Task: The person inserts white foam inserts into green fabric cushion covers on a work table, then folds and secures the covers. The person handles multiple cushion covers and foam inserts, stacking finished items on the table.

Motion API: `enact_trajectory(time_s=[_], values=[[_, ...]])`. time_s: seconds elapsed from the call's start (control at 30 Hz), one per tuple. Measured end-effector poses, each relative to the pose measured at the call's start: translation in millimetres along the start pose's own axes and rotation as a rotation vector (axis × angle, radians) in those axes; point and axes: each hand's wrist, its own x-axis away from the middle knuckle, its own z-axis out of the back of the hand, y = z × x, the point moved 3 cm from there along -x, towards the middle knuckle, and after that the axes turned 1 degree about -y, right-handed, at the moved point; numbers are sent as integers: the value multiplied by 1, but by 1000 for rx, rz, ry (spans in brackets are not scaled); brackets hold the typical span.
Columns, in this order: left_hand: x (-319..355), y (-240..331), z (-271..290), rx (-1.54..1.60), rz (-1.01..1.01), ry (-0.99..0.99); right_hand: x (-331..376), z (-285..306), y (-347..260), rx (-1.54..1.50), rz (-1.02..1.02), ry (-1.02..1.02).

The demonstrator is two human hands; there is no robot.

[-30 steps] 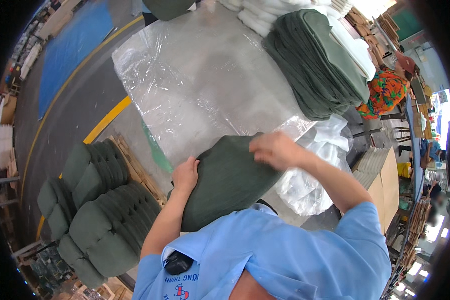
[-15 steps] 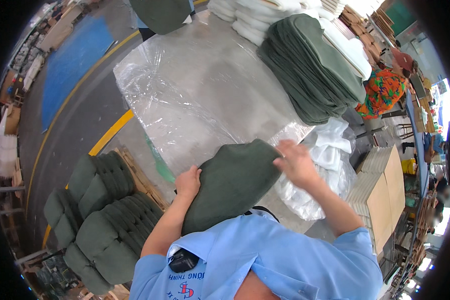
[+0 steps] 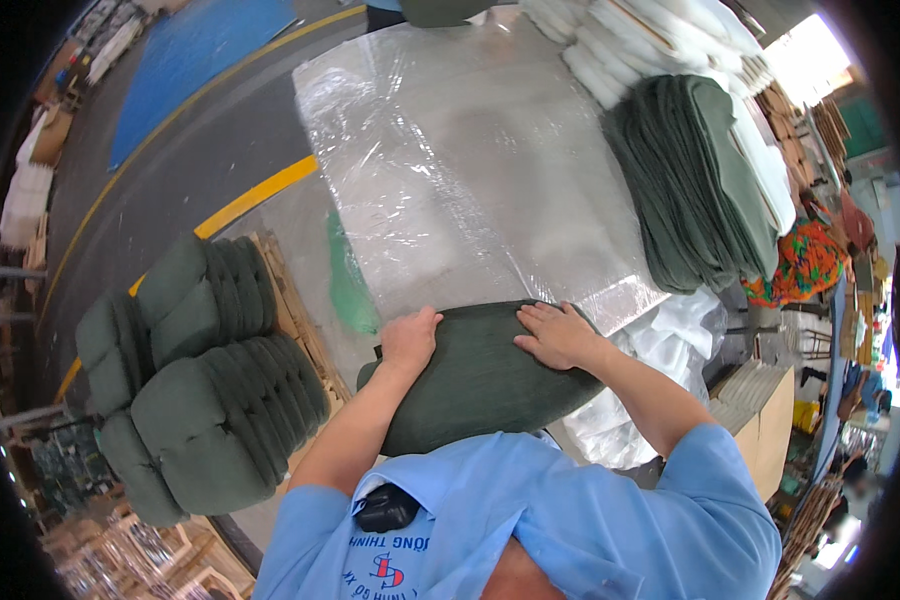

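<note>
Left grip (image 3: pixel 408 342) seems clenched on the cushion (image 3: pixel 485 385) edge at eleven o'clock; right grip (image 3: pixel 558 336) splayed at one; bench (image 3: pixel 500 170) spreads toward twelve.

Way open over plastic-covered table (image 3: pixel 460 170); green stack (image 3: pixel 690 190) blocks right, green piece (image 3: pixel 490 385) near edge.

Factory workshop — yellow floor line (image 3: pixel 255 197), stacked green cushions (image 3: pixel 215 375), plastic-covered table (image 3: pixel 470 170).

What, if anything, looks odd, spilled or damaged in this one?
Nothing looks spilled or damaged. One mildly untidy spot: the clear plastic sheeting beyond the dark green fabric piece is creased rather than smooth, catching bright glints. The piece itself shows no visible tear.
</note>
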Motion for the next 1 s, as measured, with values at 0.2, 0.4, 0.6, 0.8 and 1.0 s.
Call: enact_trajectory(time_s=[0.2, 0.4, 0.6, 0.8, 1.0], values=[[9, 1, 31, 15, -62, 99, 13, 11, -9, -7, 145, 209], [94, 66, 50, 230, -240, -444, 57, -5, -91, -147, 466, -3], [76, 39, 44, 72, -113, -602, 10, -22, -70, -52, 292, 29], [58, -2, 46, -31, 100, -610, -21, -11, -39, -48, 167, 18], [102, -13, 108, -64, 374, -533, 43, 32, 19, -231, -26, 191]])
